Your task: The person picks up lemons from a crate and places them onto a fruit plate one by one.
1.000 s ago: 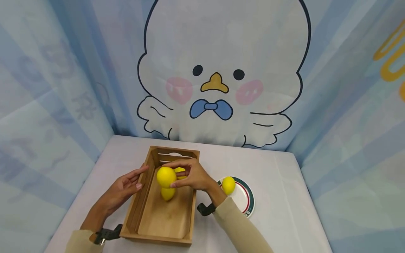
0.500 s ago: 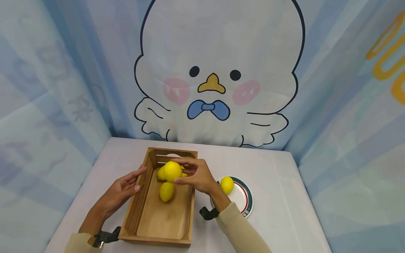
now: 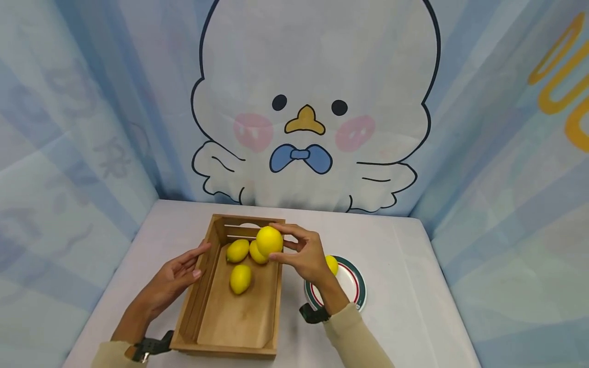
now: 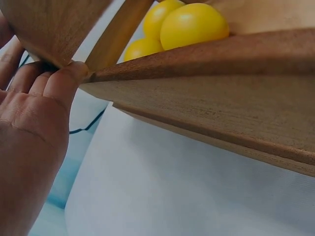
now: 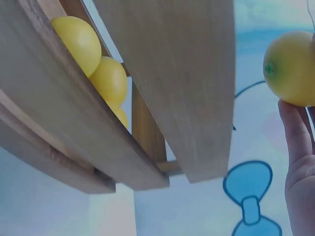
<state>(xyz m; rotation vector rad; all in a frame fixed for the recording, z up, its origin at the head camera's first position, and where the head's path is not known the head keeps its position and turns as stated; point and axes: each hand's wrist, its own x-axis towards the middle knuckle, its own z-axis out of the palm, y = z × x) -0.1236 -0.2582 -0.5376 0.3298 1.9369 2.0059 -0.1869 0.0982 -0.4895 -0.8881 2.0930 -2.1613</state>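
Observation:
My right hand (image 3: 306,255) pinches a yellow lemon (image 3: 269,240) between thumb and fingers, over the far right rim of the wooden crate (image 3: 244,352). The right wrist view shows this lemon's green-tipped end (image 5: 268,69) raised outside the slats. Inside the crate lie three lemons: one at the far left (image 3: 238,250), one partly covered by the held lemon (image 3: 255,253), and one nearer (image 3: 241,279). My left hand (image 3: 170,278) rests its extended fingers against the crate's left side; in the left wrist view, its fingertips (image 4: 76,71) touch the slats.
To the crate's right stands a white plate (image 3: 361,289) with a green and red rim. Another lemon (image 3: 332,265) sits on it, partly behind my right hand. A white cloth covers the table (image 3: 405,317); a printed curtain (image 3: 303,61) hangs behind.
My right hand has moved the held lemon rightward from above the crate's middle to its right rim, uncovering the lemons inside. My left hand has stayed at the crate's side.

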